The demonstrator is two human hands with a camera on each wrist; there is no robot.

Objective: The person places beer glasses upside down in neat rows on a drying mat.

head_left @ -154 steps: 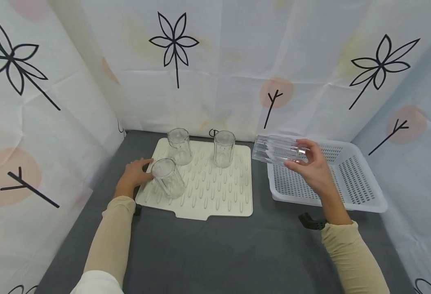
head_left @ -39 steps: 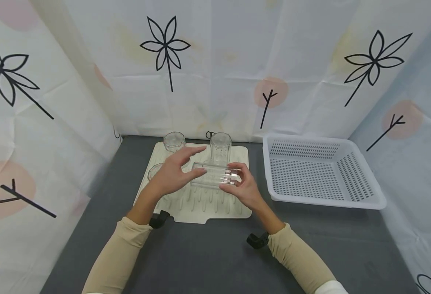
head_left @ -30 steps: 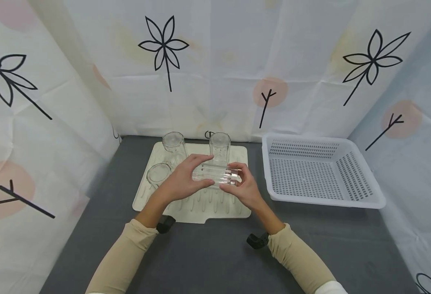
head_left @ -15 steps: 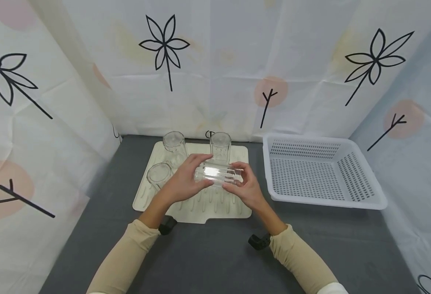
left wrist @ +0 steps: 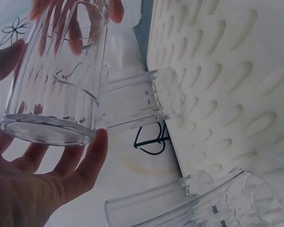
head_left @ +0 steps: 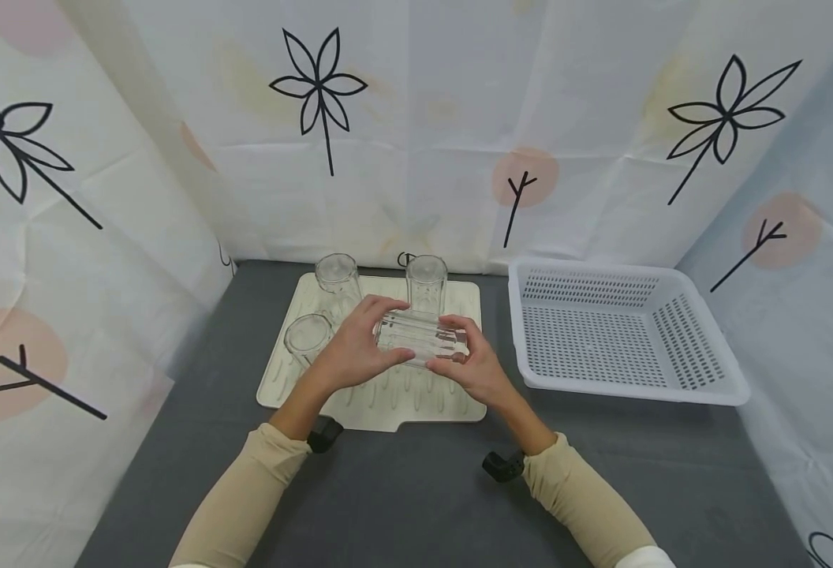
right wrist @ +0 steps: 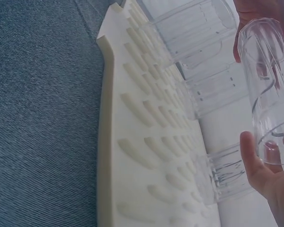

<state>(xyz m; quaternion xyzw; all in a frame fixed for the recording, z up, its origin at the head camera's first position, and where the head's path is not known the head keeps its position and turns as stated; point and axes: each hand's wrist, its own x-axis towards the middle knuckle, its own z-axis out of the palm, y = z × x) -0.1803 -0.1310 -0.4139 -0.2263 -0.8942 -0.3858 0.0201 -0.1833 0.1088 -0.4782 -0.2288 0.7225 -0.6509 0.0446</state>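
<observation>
A clear fluted drinking glass (head_left: 420,338) lies sideways in the air over the cream ridged drying mat (head_left: 452,402). My left hand (head_left: 352,347) holds its left end, thumb in front and fingers behind. At the right end my right hand (head_left: 476,367) grips it between thumb and fingers. The left wrist view shows the left fingertips (left wrist: 100,137) at the round end of the glass. Three similar glasses stand on the mat: one at the back left (head_left: 337,272), one at the front left (head_left: 308,338), partly behind my left hand, and one at the back right (head_left: 427,284).
A white perforated plastic basket (head_left: 629,390) sits to the right of the mat on the dark grey tabletop (head_left: 416,505). White fabric walls (head_left: 431,205) printed with flowers close off the back and both sides.
Over several seconds the glass came left from above the basket in my right hand. My left hand left the mat's edge and took the other end. Lately the glass has only turned slightly.
</observation>
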